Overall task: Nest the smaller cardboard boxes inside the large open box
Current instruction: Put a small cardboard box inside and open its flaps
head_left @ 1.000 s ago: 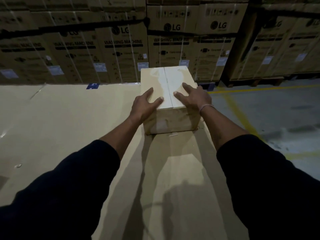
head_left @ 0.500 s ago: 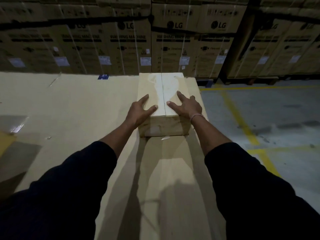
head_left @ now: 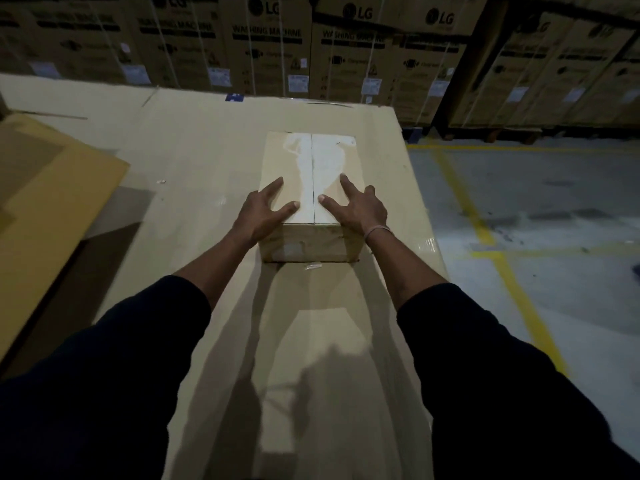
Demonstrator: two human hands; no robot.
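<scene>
**A:** Both hands are down on the small closed tan cardboard box (head_left: 313, 188), the one with the pale glossy tape smear along its centre seam. Left hand (head_left: 265, 213) is at the near-left corner, right hand (head_left: 356, 209) at the near-right.

**B:** Fingers spread and straight on the lid, thumbs pointing in toward the seam. Nothing is curled round an edge, so I'd call that pressing or steadying, not a lift.

**A:** Agreed. Palms sit over the near edge, which suits sliding it along or squaring it up.

**B:** And where does it rest? On the broad flat sheet of pale cardboard (head_left: 194, 161), toward that sheet's far-right corner, close to its right edge.

**A:** Whether that sheet is a lid, a flap or a table, I can't tell. A darker yellow-brown cardboard panel (head_left: 45, 209) lies off to the left edge.

**B:** No large open box that I can pick out, so the nesting looks undone.

**A:** Behind, stacked brown washing-machine cartons (head_left: 266, 46); right, grey floor with yellow lines (head_left: 519, 209).
</scene>
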